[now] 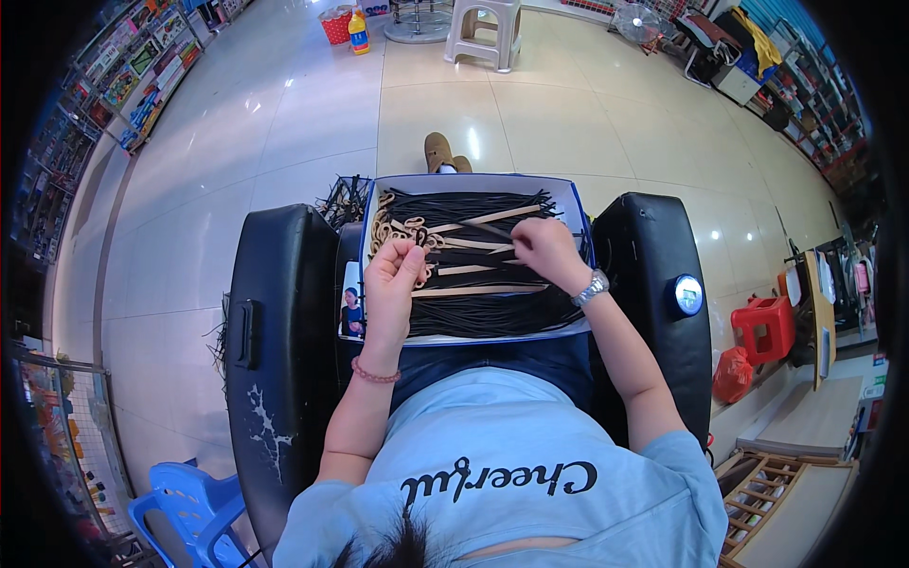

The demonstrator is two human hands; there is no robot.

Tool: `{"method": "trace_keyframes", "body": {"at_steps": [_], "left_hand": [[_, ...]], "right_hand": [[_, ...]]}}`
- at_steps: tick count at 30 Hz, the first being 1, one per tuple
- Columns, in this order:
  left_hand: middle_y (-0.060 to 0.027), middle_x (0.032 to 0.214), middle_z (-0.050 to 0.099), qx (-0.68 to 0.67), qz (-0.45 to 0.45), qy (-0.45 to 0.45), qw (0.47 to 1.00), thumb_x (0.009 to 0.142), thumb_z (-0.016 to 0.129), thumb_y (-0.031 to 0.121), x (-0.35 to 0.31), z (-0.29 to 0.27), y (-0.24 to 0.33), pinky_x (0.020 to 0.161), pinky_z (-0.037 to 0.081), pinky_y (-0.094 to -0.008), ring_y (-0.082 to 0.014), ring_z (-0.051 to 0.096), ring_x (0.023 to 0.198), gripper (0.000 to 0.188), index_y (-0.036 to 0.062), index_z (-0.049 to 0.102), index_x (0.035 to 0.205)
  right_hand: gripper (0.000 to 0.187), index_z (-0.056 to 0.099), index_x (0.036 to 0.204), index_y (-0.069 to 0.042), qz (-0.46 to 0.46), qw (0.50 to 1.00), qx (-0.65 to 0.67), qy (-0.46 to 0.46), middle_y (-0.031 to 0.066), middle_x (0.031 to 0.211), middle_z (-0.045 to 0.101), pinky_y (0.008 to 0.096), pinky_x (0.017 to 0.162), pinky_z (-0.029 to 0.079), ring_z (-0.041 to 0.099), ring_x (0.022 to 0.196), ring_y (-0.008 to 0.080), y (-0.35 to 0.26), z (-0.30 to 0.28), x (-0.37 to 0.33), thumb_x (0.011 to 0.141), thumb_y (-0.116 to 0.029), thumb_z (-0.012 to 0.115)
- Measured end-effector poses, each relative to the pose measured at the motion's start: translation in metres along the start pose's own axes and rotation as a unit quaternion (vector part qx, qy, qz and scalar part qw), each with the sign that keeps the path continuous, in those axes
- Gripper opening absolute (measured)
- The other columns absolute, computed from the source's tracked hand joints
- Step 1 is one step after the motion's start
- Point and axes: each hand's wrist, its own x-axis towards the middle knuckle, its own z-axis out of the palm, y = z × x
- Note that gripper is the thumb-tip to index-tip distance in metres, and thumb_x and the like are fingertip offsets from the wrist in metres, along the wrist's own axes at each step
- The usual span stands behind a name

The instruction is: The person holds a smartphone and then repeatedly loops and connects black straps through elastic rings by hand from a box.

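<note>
Bright, even indoor light from overhead. The glossy tiled floor (312,104) carries several small white glare spots and soft sheen. A further highlight sits on the black padded armrest (653,256) at right. Shadows are weak and short, lying close under the white stool (485,33). The centre is sharp. Fisheye distortion bends the tile joints and the store shelves (142,66) toward the rim, where detail softens, and a black circular vignette fills the corners.
</note>
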Motion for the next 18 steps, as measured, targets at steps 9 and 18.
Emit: {"method": "trace_keyframes", "body": {"at_steps": [9, 18], "left_hand": [[-0.0016, 0.077, 0.059, 0.028, 0.025, -0.052, 0.998, 0.09, 0.055, 0.009, 0.009, 0.038, 0.001, 0.057, 0.04, -0.0144, -0.0038, 0.051, 0.063, 0.008, 0.0018, 0.058, 0.09], [-0.0055, 0.093, 0.059, 0.044, 0.059, -0.005, 0.997, 0.088, 0.058, 0.007, 0.035, 0.044, -0.013, 0.065, 0.048, -0.0186, -0.0067, 0.056, 0.068, 0.01, -0.0029, 0.059, 0.089]], "right_hand": [[0.014, 0.058, 0.098, 0.005, 0.167, 0.842, 0.512, 0.029, 0.0034, 0.08, 0.061, 0.0206, 0.058, 0.049, 0.059, 0.064, 0.0083, -0.037, -0.023, 0.002, 0.088, -0.005, 0.055], [0.016, 0.058, 0.099, 0.004, 0.141, 0.856, 0.498, 0.012, 0.0037, 0.078, 0.061, 0.0184, 0.054, 0.048, 0.057, 0.057, 0.0062, -0.059, -0.015, -0.007, 0.089, -0.008, 0.054]]}}
